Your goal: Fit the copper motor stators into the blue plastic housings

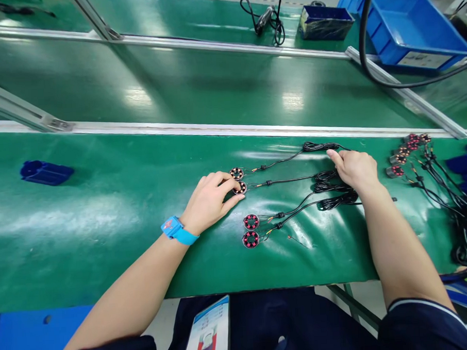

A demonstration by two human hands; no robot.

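Copper-wound metal ring coils (236, 173) with thin black cables (320, 146), on green matting (106, 263)

Two copper and two red-wound ring coils (251, 221) lay spread out; a bunched cluster of coils (397, 159) at right apparently awaited similar spacing. The left hand (209, 202), narrowed, touched the lower copper ring; the right hand (357, 170) covered coiled cable, its grip indeterminable. Contents of the open dark-blue rectangular box (323, 30) could not be discerned.

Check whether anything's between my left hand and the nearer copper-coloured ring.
Nothing visible is: the left hand has its fingertips at the nearer copper-coloured ring. The farther copper-coloured ring lies just beyond, and doesn't come between them.
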